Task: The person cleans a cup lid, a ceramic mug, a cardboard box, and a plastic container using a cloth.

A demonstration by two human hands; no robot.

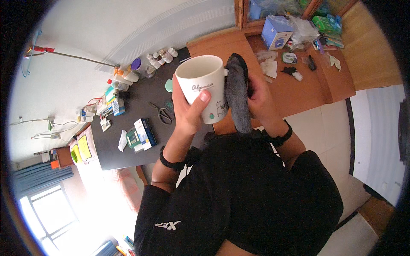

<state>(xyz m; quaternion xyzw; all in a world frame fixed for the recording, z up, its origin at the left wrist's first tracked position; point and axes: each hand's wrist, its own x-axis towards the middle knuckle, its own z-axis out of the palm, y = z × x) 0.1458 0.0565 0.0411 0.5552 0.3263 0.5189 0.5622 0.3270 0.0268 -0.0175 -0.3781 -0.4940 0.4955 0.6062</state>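
Note:
A white ceramic mug [203, 81] is held up in front of my chest, tilted so that part of its pale inside shows. Its side carries printed lettering and a small alpaca drawing. My left hand [189, 112] wraps around the mug from the left, thumb across its front. Against the mug's right side, where the handle would be, hangs a dark grey cloth [237, 96]. My right hand [260, 97] grips that cloth from behind; most of its fingers are hidden. The mug's handle is almost wholly covered by the cloth.
On the black table [137, 102] at left lie scissors [164, 113], a white-and-blue box [144, 134] and several bottles [160, 57] along the wall. A brown wooden desk [298, 92] bears a blue box [277, 32], plastic bags [302, 30] and small scraps.

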